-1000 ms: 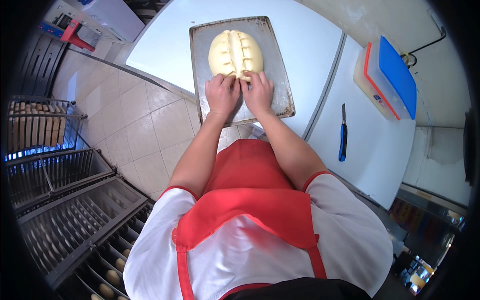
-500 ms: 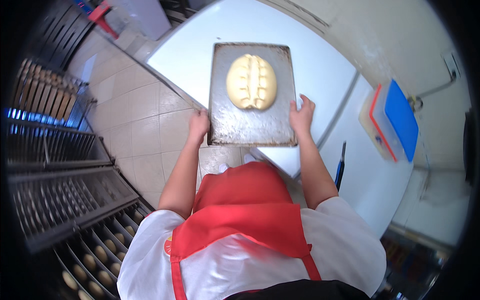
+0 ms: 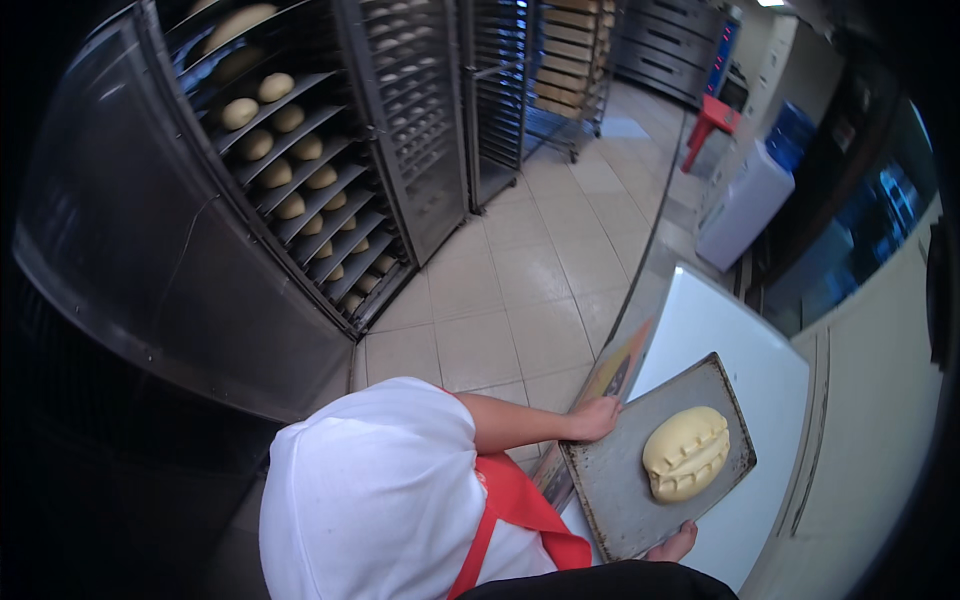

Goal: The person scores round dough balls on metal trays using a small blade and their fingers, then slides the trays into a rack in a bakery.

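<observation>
Head view: white shirt [image 3: 375, 490] and red apron [image 3: 518, 510] nearest. Right hand [image 3: 674, 543] on tray's right long edge, fingers curled at rim, partly hidden behind dark edge at the bottom. Left hand [image 3: 595, 418] on opposite long edge, fingers closed round rim. Baking tray [image 3: 620, 480] angled over white table [image 3: 690, 312]; can't tell if it touches. Oval pale dough [image 3: 688, 453], two pinched ridges along top, lies on tray toward its far right end. Beyond, at left: metal cabinet, shelves of dough balls [image 3: 240, 113]. Tiled floor [image 3: 470, 300] mid. Farther: water dispenser [image 3: 745, 205], blue bottle on top; red stool [image 3: 710, 120]; metal oven [image 3: 665, 50] at back.
</observation>
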A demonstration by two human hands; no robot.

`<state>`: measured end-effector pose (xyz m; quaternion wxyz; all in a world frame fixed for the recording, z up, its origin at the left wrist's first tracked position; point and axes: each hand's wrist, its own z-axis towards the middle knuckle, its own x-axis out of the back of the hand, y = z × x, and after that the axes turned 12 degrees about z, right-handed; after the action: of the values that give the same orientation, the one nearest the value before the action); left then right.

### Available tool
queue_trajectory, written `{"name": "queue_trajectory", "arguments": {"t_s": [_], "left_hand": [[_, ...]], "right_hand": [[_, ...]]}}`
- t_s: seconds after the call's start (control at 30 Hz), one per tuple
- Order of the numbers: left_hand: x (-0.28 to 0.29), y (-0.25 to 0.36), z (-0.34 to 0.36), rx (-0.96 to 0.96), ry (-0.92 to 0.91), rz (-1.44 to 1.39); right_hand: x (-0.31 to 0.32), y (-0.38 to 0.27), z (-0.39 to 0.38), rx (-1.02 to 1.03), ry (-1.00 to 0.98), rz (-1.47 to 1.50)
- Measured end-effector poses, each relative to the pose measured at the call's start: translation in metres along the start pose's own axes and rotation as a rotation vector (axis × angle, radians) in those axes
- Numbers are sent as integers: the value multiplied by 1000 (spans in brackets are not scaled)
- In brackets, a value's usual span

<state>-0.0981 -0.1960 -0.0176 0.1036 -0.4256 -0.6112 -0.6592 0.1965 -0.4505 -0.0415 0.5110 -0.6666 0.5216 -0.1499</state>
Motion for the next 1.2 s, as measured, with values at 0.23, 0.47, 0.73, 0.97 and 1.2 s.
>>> {"name": "queue_trajectory", "arguments": {"t_s": [0.23, 0.47, 0.73, 0.97, 1.2], "left_hand": [[208, 7, 42, -127, 191, 87], [520, 6, -41, -10, 342, 465], [510, -51, -277, -564, 1997, 180], [345, -227, -315, 539, 1573, 249], [221, -312, -313, 836, 1439, -275]], "right_hand": [[-180, -43, -7, -91, -617, 433], [-433, -27, -59, -310, -1262, 469], [-676, 15, -216, -567, -1676, 562], [-827, 78, -365, -853, -1735, 574], [-903, 102, -429, -917, -1879, 505]]}}
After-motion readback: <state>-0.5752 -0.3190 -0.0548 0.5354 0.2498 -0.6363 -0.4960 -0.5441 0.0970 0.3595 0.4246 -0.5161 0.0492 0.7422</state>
